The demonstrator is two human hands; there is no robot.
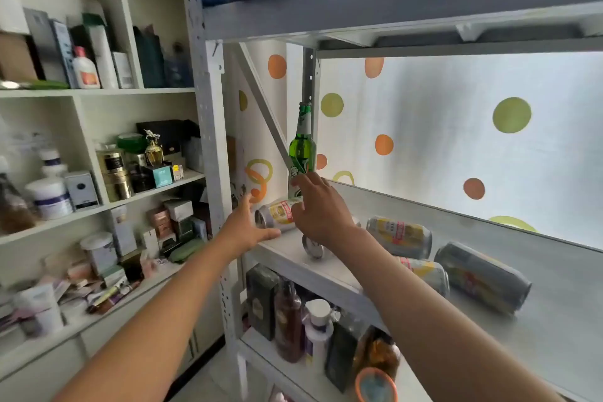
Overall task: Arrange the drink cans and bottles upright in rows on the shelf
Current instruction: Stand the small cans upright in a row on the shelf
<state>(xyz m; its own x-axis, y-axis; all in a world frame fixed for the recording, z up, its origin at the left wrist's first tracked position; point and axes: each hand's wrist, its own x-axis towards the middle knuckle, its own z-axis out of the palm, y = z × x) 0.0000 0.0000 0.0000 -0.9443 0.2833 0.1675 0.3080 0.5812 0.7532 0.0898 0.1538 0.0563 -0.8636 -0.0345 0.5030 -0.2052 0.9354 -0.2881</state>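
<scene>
A green bottle (302, 148) stands upright in the back left corner of the shelf (554, 320), neck up, its long axis vertical beside the rear post; that corner looks like the sensible start of a row. The right hand (321, 209) is at the bottle's lower body, thumb and forefinger close against the label, but whether it actually pinches the glass or has let go cannot be told from here. The left hand (249, 225) is released, fingers spread and reaching toward a yellow-labelled can (277, 214) that lies on its side at the shelf's left end, its long axis running left to right with one end facing the open palm. It appears to be the next item to stand up beside the bottle.

Further right, three more cans lie toppled: a yellow can (399, 237) near the back, another (427, 274) partly hidden behind the right forearm, and a grey can (483, 277) angled toward the front right. A silver can end (313, 246) shows below the right wrist. All of these lie horizontal, so most of the arranging seems still ahead.
</scene>
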